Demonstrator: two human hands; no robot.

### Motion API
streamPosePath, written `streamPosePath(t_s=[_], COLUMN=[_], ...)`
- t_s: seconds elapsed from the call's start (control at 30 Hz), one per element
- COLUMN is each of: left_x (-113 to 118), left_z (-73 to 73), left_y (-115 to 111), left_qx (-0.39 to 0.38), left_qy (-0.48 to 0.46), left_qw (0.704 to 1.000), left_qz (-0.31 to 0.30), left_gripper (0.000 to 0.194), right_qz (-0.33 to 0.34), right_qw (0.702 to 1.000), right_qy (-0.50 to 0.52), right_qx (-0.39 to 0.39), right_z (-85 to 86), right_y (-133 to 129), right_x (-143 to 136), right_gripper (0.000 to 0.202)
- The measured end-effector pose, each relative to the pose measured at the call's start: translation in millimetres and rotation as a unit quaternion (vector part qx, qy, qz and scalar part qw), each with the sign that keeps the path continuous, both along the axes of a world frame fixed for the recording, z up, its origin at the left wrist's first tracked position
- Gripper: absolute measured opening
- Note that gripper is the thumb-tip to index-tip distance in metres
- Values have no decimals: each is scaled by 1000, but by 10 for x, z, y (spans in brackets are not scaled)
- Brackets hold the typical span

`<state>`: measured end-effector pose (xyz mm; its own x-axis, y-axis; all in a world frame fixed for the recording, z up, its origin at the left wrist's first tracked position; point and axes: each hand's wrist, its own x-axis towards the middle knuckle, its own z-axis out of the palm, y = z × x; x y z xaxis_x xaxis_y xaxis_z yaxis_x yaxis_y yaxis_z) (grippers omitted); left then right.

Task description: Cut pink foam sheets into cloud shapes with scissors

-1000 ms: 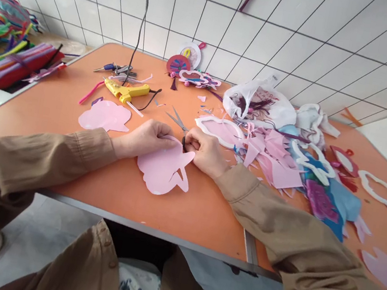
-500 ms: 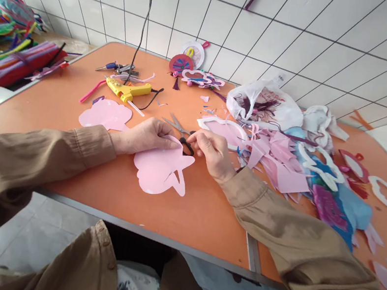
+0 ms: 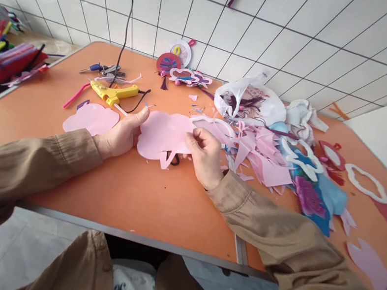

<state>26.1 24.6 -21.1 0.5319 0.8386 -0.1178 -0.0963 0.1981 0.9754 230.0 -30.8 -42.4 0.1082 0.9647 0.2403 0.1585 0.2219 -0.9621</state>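
1. Fingers of the right hand (image 3: 206, 159) are closed in a pinch on the right edge of a pink cutout (image 3: 163, 132), thumb on the face I can see.
2. On the left hand (image 3: 120, 134), I note the thumb raised at the cutout's left edge; the other fingers are partly hidden, so I cannot tell whether they grip or merely support.
3. I find the pink cutout between both hands, raised off the worktop (image 3: 120, 197) and tilted toward my head view. I judge that support at both sides keeps the thin sheet flat and its outline readable.
4. Just behind its lower edge I see a black loop handle (image 3: 176, 160), apparently of scissors, near the right fingers; I cannot see any blades.
5. Beside the left wrist, a second pink cutout (image 3: 87, 119) lies flat, well apart from the offcuts, presumably to avoid mixing.
6. Pink scraps (image 3: 267, 163) are heaped to the right, as I read it set aside from the hands.
7. Beyond the second cutout, a yellow glue gun (image 3: 114, 94) lies on its side, probably parked within left-hand reach.
8. Farthest, a white plastic bag (image 3: 275, 107) lies open, likely for access to its dark threads (image 3: 251, 103); round ornaments (image 3: 168, 64) stand by the tiled wall (image 3: 138, 35).
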Motion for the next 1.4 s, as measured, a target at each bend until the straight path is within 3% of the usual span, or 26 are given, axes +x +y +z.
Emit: streamPosePath(t_s=[0.17,0.27,0.43,0.53,0.63,0.73,0.87,0.93,1.13,1.4], left_x=[11,11,-4,-24,-54,-90,-105,-93,-66,-93], left_z=[-16,-8,39,26,-41,-102,-107,-93,-98,-73], left_y=[-27,-53,-61,-36,1,12,-21,-37,-31,-9], left_qx=[33,43,55,34,-11,-6,53,57,2,-34], left_qy=[47,65,130,91,20,-1,45,53,37,38], left_qw=[998,997,990,994,1000,1000,997,997,999,999], left_qz=[-16,9,-20,-43,-4,-14,-13,-13,27,-5], left_gripper=[51,41,41,48,56,50,36,37,40,32], right_qz=[24,58,27,26,19,9,5,20,61,98], right_qw=[996,996,999,999,1000,1000,1000,1000,996,990], right_qy=[79,67,5,-6,-7,2,10,18,49,70], right_qx=[-25,-23,26,21,19,17,10,-5,-45,-78], right_z=[-21,-12,-10,-7,0,3,-3,-11,-34,0], right_y=[27,18,27,28,17,10,9,7,-7,-36], right_x=[-8,1,37,46,48,50,54,53,34,21], right_gripper=[37,35,28,28,25,24,21,21,23,23])
